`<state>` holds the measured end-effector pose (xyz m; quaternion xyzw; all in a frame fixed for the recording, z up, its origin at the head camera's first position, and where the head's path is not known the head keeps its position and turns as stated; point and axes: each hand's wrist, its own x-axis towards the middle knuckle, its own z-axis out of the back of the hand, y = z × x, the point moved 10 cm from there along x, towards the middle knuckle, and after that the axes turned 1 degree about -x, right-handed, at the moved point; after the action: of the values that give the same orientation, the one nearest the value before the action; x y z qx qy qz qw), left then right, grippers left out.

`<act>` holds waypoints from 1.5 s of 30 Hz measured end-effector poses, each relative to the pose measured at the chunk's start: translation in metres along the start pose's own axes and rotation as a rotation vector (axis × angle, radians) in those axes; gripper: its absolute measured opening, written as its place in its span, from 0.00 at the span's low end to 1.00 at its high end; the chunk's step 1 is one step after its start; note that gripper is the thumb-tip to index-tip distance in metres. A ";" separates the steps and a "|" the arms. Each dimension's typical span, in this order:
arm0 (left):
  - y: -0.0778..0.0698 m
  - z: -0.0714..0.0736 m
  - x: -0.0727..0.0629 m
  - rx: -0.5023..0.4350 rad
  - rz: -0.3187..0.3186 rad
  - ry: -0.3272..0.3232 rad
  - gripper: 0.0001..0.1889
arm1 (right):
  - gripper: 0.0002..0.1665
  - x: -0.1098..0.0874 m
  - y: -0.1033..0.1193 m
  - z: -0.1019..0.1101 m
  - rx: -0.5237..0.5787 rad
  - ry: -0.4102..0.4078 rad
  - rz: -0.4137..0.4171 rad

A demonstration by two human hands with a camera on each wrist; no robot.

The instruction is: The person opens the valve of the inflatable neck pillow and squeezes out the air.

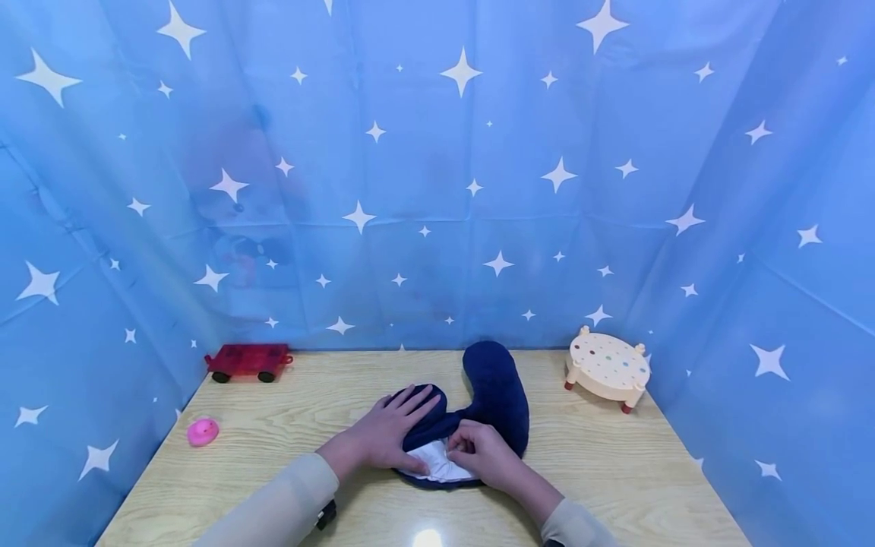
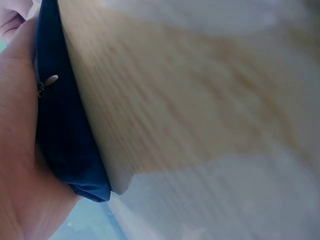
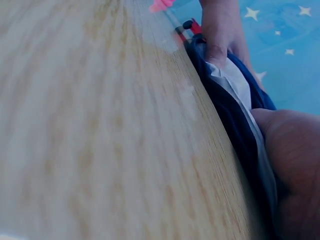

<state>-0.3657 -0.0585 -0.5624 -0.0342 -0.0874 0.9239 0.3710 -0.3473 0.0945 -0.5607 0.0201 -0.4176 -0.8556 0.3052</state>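
A dark navy U-shaped neck pillow [image 1: 502, 387] lies on the table, its cover open along the near edge. White inner fabric [image 1: 437, 462] shows through that opening. My left hand [image 1: 388, 434] rests on the pillow's left arm with fingers spread, its thumb on the white fabric. At the opening, my right hand [image 1: 484, 454] has curled fingers and pinches the white inner fabric. A small zipper pull [image 2: 51, 80] hangs from the cover's edge in the left wrist view, beside the left palm [image 2: 17, 140]. The right fingertips are partly hidden in the right wrist view.
At the back left stands a red toy wagon [image 1: 249, 362] with black wheels. A small pink toy [image 1: 203, 431] lies near the left edge of the wooden table [image 1: 307, 410]. A cream dotted toy stool [image 1: 608, 363] stands at the back right. Blue star-patterned curtains [image 1: 424, 182] surround the table.
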 end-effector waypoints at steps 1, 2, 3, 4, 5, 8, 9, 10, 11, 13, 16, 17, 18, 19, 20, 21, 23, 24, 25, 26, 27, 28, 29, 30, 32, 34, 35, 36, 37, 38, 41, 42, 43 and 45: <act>0.000 0.000 0.000 -0.001 0.002 0.000 0.66 | 0.05 0.000 0.000 0.000 0.002 -0.001 0.001; 0.001 0.000 0.000 -0.001 0.003 0.001 0.66 | 0.05 0.000 0.001 0.000 0.001 -0.002 0.004; 0.001 -0.001 0.001 -0.002 0.004 0.000 0.66 | 0.05 0.000 0.001 0.000 0.002 -0.003 0.005; 0.001 -0.001 0.001 -0.002 0.007 0.002 0.66 | 0.05 0.000 0.001 0.000 0.004 -0.003 0.006; 0.002 -0.002 0.001 -0.002 0.009 0.002 0.66 | 0.05 0.000 0.002 0.000 0.004 -0.004 0.008; 0.003 -0.003 0.001 0.002 0.011 0.005 0.66 | 0.04 0.000 0.002 0.000 0.008 -0.003 0.011; 0.003 -0.003 0.002 0.004 0.011 0.006 0.66 | 0.04 0.000 0.002 0.000 0.009 -0.002 0.011; 0.003 -0.003 0.002 0.006 0.011 0.008 0.66 | 0.04 0.000 0.002 0.000 0.009 -0.002 0.011; 0.003 -0.004 0.002 0.008 0.010 0.009 0.66 | 0.04 -0.001 0.002 0.000 0.009 -0.002 0.011; 0.003 -0.004 0.002 0.009 0.012 0.012 0.66 | 0.04 -0.001 0.002 0.000 0.010 -0.003 0.012; 0.003 -0.004 0.002 0.006 0.017 0.018 0.66 | 0.05 -0.001 0.002 0.001 0.010 -0.004 0.012; 0.004 -0.005 0.003 0.004 0.019 0.022 0.66 | 0.05 -0.001 0.002 0.001 0.011 -0.004 0.012; 0.004 -0.006 0.003 0.003 0.022 0.025 0.66 | 0.04 -0.001 0.002 0.001 0.011 -0.005 0.013; 0.004 -0.006 0.003 0.001 0.024 0.029 0.66 | 0.04 -0.001 0.002 0.001 0.010 -0.004 0.010; 0.004 -0.006 0.003 0.000 0.025 0.032 0.66 | 0.04 -0.001 0.002 0.001 0.008 -0.005 0.010; 0.004 -0.006 0.003 -0.002 0.027 0.036 0.65 | 0.04 -0.001 0.002 0.001 0.007 -0.004 0.009; 0.004 -0.006 0.003 -0.003 0.029 0.040 0.65 | 0.04 -0.001 0.003 0.001 0.006 -0.005 0.010; 0.004 -0.006 0.003 -0.002 0.029 0.042 0.65 | 0.04 -0.001 0.003 0.001 0.005 -0.005 0.009; 0.004 -0.007 0.003 -0.003 0.029 0.044 0.65 | 0.04 -0.001 0.003 0.001 0.006 -0.004 0.008; 0.004 -0.007 0.003 -0.002 0.028 0.045 0.65 | 0.04 -0.001 0.003 0.001 0.006 -0.003 0.008; 0.003 -0.006 0.003 -0.002 0.027 0.046 0.64 | 0.03 -0.001 0.002 0.001 0.008 -0.002 0.007; 0.003 -0.006 0.003 -0.003 0.026 0.046 0.64 | 0.03 -0.001 0.002 0.001 0.009 -0.001 0.005; 0.002 -0.006 0.003 -0.003 0.025 0.045 0.64 | 0.03 -0.001 0.002 0.001 0.009 -0.001 0.004; 0.002 -0.005 0.002 -0.003 0.024 0.043 0.64 | 0.03 -0.001 0.002 0.001 0.010 -0.001 0.002; 0.001 -0.004 0.002 -0.001 0.023 0.041 0.64 | 0.03 -0.001 0.001 0.000 0.009 -0.002 0.000; 0.001 -0.003 0.002 0.002 0.025 0.039 0.64 | 0.04 0.000 0.001 0.000 0.009 -0.004 0.000; 0.001 -0.003 0.002 0.006 0.026 0.040 0.64 | 0.04 0.000 0.001 0.000 0.010 -0.005 0.001; 0.002 -0.004 0.003 0.008 0.027 0.040 0.64 | 0.04 0.000 0.001 0.001 0.011 -0.007 0.002; 0.002 -0.005 0.003 0.010 0.029 0.043 0.64 | 0.04 0.000 0.001 0.001 0.013 -0.007 0.003; 0.002 -0.005 0.003 0.010 0.031 0.044 0.64 | 0.04 0.000 0.002 0.001 0.014 -0.008 0.005; 0.003 -0.006 0.003 0.005 0.032 0.049 0.64 | 0.05 -0.001 0.002 0.001 0.016 -0.008 0.007; 0.003 -0.006 0.003 0.003 0.033 0.052 0.64 | 0.05 -0.001 0.002 0.001 0.016 -0.008 0.008; 0.003 -0.006 0.003 0.000 0.033 0.053 0.64 | 0.05 -0.001 0.002 0.001 0.015 -0.007 0.007; 0.002 -0.006 0.003 -0.005 0.033 0.055 0.64 | 0.05 -0.001 0.001 0.000 0.014 -0.006 0.007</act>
<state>-0.3683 -0.0572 -0.5686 -0.0618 -0.0790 0.9284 0.3578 -0.3466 0.0948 -0.5600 0.0182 -0.4243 -0.8518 0.3066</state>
